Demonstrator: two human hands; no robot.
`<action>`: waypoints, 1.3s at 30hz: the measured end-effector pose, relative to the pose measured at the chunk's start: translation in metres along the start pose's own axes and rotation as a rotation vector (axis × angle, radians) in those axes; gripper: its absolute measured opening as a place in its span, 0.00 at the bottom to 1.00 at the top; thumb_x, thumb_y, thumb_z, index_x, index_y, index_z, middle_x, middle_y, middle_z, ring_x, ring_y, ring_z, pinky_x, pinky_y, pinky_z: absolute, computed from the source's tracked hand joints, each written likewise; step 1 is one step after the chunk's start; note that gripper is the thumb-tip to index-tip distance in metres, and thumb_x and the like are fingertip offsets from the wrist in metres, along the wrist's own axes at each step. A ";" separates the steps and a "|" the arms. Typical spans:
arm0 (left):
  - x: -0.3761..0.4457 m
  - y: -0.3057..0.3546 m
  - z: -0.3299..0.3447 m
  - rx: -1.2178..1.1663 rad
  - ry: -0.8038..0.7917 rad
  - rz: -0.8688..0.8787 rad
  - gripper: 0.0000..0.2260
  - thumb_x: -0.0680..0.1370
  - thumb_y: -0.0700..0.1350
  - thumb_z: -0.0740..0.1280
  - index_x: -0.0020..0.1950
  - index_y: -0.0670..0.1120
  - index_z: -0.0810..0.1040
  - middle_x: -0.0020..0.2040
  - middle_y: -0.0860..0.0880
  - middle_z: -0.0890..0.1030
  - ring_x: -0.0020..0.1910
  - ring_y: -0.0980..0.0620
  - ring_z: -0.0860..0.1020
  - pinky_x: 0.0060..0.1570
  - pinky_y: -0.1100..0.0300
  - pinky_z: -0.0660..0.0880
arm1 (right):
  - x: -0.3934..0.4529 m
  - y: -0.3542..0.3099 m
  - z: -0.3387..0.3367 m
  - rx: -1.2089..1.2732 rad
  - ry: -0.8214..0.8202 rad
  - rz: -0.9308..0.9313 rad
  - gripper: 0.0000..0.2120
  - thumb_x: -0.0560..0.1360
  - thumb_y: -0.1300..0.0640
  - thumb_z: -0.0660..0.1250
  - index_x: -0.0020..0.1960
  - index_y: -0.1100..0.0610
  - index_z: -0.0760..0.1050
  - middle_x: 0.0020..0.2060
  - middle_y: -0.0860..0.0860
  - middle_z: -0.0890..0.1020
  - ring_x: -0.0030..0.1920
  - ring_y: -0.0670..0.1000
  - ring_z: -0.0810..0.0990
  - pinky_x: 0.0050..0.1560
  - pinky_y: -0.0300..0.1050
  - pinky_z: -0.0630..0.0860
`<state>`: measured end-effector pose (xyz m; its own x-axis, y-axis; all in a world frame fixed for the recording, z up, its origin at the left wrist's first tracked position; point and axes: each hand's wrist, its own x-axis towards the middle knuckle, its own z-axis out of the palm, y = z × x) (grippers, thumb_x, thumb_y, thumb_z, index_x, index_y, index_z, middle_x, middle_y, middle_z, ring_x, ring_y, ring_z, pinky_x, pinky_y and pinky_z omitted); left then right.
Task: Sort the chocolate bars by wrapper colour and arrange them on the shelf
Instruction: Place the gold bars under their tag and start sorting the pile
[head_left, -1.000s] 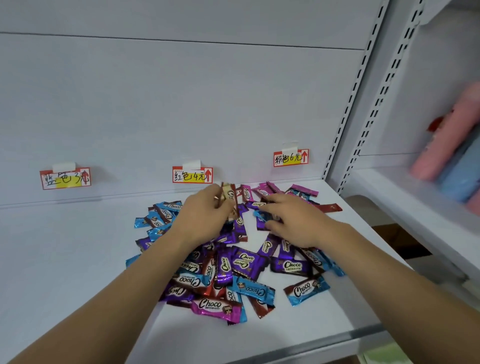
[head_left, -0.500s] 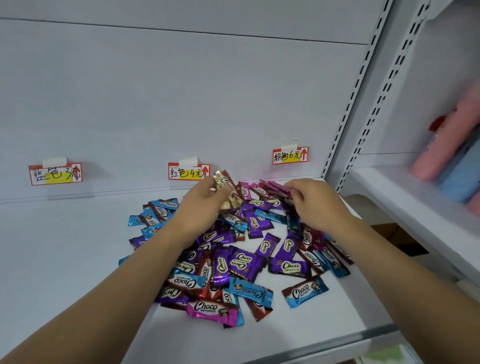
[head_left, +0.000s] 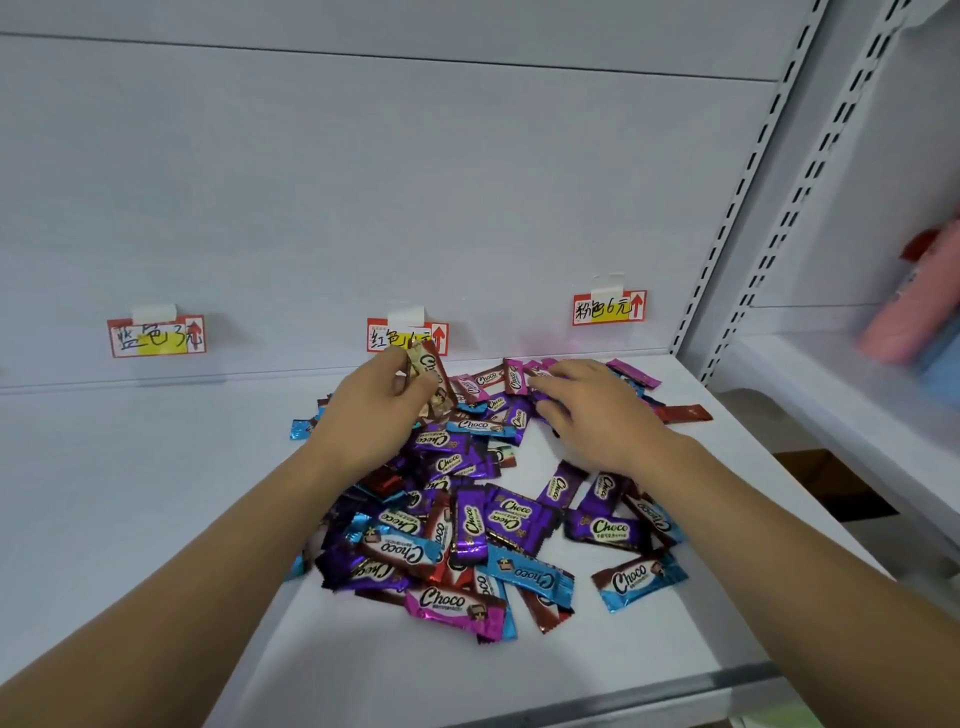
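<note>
My left hand (head_left: 371, 415) pinches a small fan of red-brown chocolate bars (head_left: 434, 382) upright, just below the red price tag (head_left: 408, 336) on the back wall, while my right hand (head_left: 592, 410) lies flat, fingers straight, on pink bars (head_left: 519, 375) at the far edge of the mixed pile (head_left: 478, 514). The pile sprawls mid-shelf, purple, blue, pink and red wrappers overlapping. The risk, as I judge it: the glossy foil is slick, so the bars held between thumb and fingers could slide out and drop back into the heap, and my right forearm sweeping across could nudge loose bars such as the blue one (head_left: 640, 581) toward the shelf's front lip (head_left: 597, 699). Wrappers are crinkly, flat, oblong, with serrated ends. The pink tag (head_left: 609, 307) and blue tag (head_left: 156, 336) mark the other zones.
</note>
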<state>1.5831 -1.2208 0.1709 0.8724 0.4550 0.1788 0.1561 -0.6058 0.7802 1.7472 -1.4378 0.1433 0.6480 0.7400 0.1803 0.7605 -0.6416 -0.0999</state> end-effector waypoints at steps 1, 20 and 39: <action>0.001 -0.004 -0.004 -0.042 -0.005 -0.026 0.12 0.84 0.55 0.63 0.53 0.47 0.76 0.40 0.50 0.83 0.39 0.52 0.82 0.45 0.50 0.78 | -0.001 -0.002 -0.002 0.039 0.031 -0.008 0.20 0.85 0.48 0.59 0.75 0.48 0.73 0.72 0.50 0.75 0.73 0.54 0.68 0.74 0.53 0.67; -0.011 -0.006 -0.006 0.079 -0.129 -0.009 0.14 0.84 0.56 0.64 0.48 0.46 0.73 0.33 0.52 0.74 0.32 0.57 0.71 0.36 0.56 0.66 | 0.016 -0.046 -0.012 -0.055 -0.190 -0.176 0.17 0.84 0.54 0.59 0.69 0.45 0.79 0.54 0.48 0.77 0.60 0.54 0.74 0.55 0.53 0.75; -0.013 -0.011 -0.021 -0.418 0.041 -0.199 0.08 0.82 0.45 0.71 0.61 0.47 0.83 0.51 0.51 0.88 0.46 0.53 0.87 0.45 0.53 0.86 | 0.027 -0.054 -0.028 0.070 -0.358 -0.098 0.11 0.80 0.48 0.71 0.59 0.50 0.83 0.49 0.44 0.77 0.51 0.47 0.77 0.47 0.43 0.72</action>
<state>1.5607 -1.2060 0.1721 0.8240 0.5664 0.0179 0.1110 -0.1923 0.9750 1.7226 -1.3892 0.1814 0.5362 0.8288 -0.1598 0.8127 -0.5581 -0.1676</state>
